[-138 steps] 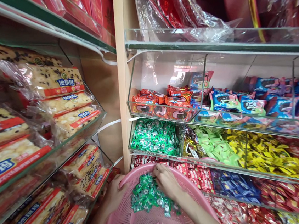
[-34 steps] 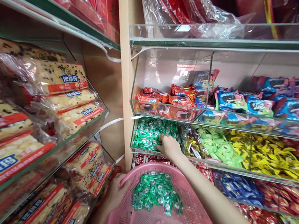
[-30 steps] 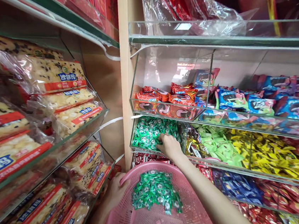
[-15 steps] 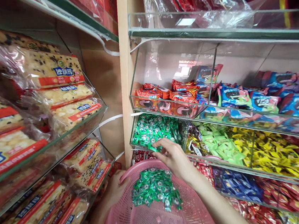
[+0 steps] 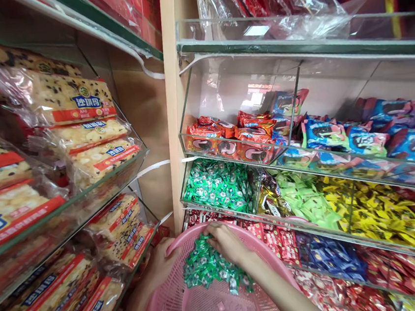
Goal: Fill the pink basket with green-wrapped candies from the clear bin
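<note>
A pink plastic basket (image 5: 163, 298) is tilted at the bottom centre, and green-wrapped candies (image 5: 208, 269) lie along its far side. My left hand (image 5: 162, 259) is closed on the basket's left rim. Inside the basket, my right hand (image 5: 224, 240) reaches down onto the green candies, its fingers curled at the far end of the pile; what they hold, if anything, is hidden. Just beyond the basket, a clear shelf bin (image 5: 216, 209) holds many more green candies.
Packaged pastries (image 5: 86, 101) fill glass shelves at the left. A wooden post (image 5: 174, 104) stands centrally. On the right, bins hold orange-red packets (image 5: 253, 131), blue packets (image 5: 324, 133), yellow candies (image 5: 376, 212) and dark blue candies (image 5: 329, 251). Clear plastic hangs above.
My right hand has moved down and back from the green candy bin into the basket, onto the pile there. My left hand still holds the rim.
</note>
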`<state>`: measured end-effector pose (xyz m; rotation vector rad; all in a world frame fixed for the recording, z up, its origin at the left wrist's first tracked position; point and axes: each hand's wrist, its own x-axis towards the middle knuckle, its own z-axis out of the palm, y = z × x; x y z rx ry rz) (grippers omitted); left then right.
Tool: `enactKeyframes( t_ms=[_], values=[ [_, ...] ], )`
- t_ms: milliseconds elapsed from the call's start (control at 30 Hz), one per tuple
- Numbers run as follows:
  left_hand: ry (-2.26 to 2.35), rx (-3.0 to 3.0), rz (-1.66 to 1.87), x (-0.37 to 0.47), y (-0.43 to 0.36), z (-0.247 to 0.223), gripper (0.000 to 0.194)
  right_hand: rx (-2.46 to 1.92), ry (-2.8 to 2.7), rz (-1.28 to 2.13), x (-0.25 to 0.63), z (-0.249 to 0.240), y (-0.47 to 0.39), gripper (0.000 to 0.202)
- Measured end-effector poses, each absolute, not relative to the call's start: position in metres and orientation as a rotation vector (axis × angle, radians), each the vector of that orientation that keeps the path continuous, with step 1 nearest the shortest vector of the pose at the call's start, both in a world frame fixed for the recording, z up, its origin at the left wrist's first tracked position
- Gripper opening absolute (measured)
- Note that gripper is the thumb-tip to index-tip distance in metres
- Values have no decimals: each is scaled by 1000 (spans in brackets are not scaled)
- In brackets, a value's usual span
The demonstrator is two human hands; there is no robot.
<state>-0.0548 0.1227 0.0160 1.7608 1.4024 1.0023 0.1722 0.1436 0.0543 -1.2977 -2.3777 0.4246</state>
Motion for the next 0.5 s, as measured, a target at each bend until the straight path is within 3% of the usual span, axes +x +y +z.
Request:
enactKeyframes(
  t_ms=[500],
  values=[
    [1393,1742,981,-55,123,16,22,-1321,-2480,314,170,44,144,19]
  ],
)
